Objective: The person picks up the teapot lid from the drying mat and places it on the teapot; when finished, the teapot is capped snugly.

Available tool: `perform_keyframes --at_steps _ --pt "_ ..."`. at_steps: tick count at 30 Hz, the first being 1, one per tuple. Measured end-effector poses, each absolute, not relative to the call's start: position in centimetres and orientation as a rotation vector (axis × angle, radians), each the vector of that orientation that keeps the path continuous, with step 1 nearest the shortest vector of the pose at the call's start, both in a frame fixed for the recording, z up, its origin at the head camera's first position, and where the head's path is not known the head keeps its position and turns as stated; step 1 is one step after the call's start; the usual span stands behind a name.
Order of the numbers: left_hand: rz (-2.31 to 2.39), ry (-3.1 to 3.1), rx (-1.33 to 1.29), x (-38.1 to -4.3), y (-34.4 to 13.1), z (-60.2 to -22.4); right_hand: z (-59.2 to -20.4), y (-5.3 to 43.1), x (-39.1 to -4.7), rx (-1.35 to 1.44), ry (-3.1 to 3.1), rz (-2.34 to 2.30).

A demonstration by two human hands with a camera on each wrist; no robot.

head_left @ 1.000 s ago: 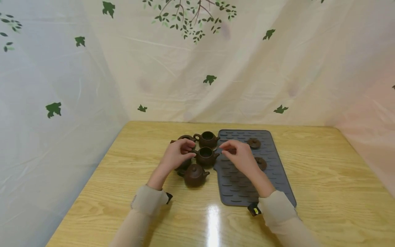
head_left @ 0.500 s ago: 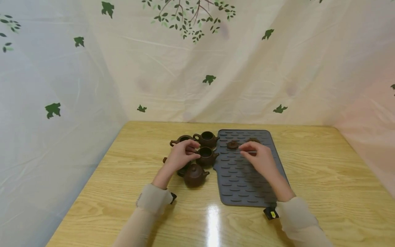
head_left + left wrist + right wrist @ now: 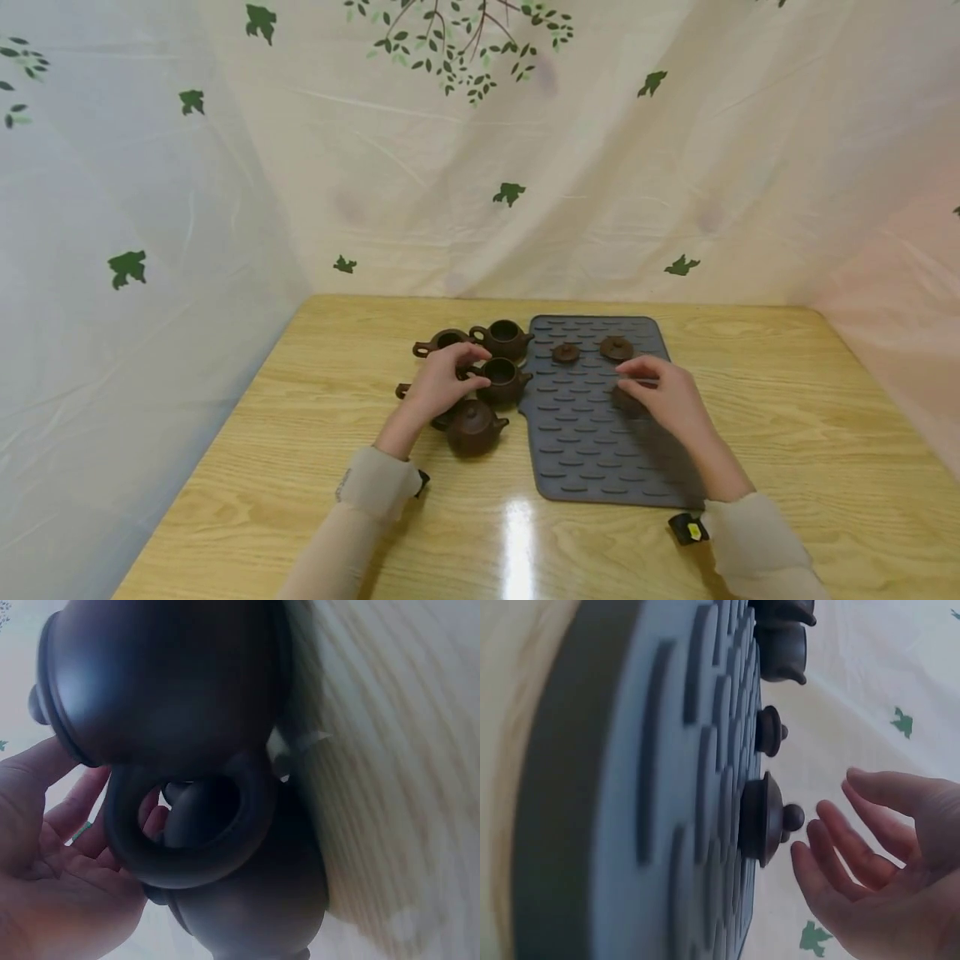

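Observation:
My right hand (image 3: 663, 396) hovers over a brown teapot lid (image 3: 628, 402) on the grey mat (image 3: 585, 458), thumb and fingers apart. The right wrist view shows the fingertips just off the knob of a lid (image 3: 765, 819), with nothing in the grasp. Over the teapots on the left is my left hand (image 3: 442, 385), fingers loosely bent and holding nothing, near an uncovered teapot (image 3: 501, 392). Its palm lies beside the ring handle (image 3: 187, 877) of a lidded teapot (image 3: 172, 682) in the left wrist view. That lidded teapot (image 3: 472, 429) stands nearest the front.
Two more lids, one on the left (image 3: 566, 353) and one on the right (image 3: 617, 348), lie at the mat's back. Behind stand uncovered teapots (image 3: 504, 340); another teapot is mostly hidden under my left hand. A printed curtain (image 3: 510, 242) hangs beyond the wooden table (image 3: 300, 400).
My right hand has moved right across the mat, from beside the uncovered teapot to the nearer lid, uncovering the left lid. My left hand has shifted slightly right.

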State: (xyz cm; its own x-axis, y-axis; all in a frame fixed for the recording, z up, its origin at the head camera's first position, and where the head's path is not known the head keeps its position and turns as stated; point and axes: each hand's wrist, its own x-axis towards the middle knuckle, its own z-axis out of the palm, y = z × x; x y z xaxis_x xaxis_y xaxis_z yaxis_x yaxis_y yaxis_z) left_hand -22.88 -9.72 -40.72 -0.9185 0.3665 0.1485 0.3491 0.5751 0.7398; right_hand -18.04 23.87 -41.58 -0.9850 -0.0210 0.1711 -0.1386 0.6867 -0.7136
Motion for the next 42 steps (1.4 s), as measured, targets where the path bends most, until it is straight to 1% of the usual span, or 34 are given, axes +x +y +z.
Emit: perform_keyframes --at_steps 11,17,32,42 --pt "0.901 2.898 0.565 -23.2 -9.0 -40.7 -42.2 25.2 -17.8 0.125 -2.932 1.169" --pt "0.788 2.947 0.500 -23.3 -8.5 -40.7 -42.6 25.6 -17.9 0.104 -2.949 1.127" --pt "0.814 2.929 0.507 -23.6 -8.6 -40.5 -42.4 25.5 -18.1 0.073 -2.965 1.096" --pt "0.829 2.899 0.493 -23.8 -8.7 -40.5 -41.8 24.3 -18.4 0.159 -2.920 1.093"
